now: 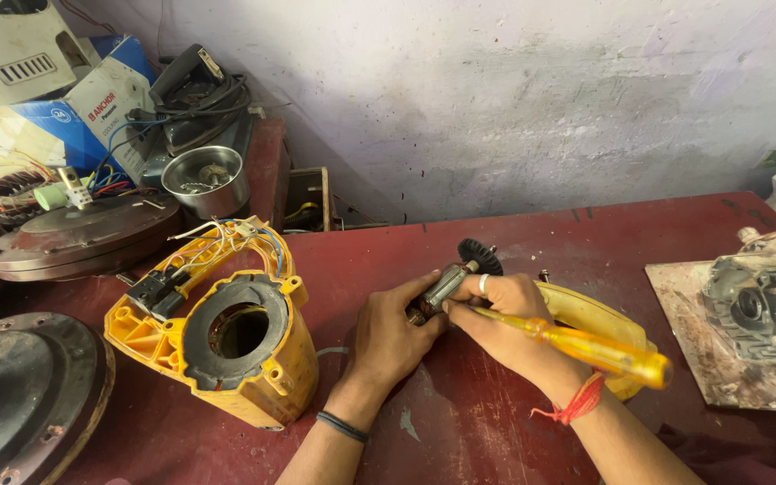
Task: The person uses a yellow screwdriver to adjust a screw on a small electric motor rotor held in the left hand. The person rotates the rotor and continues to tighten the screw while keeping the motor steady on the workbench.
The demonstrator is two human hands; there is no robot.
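My left hand [391, 334] is closed round the near end of the armature [449, 282], which lies over the middle of the red bench [496, 422] with its black fan [480, 255] at the far end. My right hand [501, 316] grips a yellow screwdriver [586, 346], its tip at the armature between my hands, and its handle points right and toward me. The yellow housing [226, 346] stands to the left, just beside my left wrist, and a yellow cover [599, 319] lies under my right hand.
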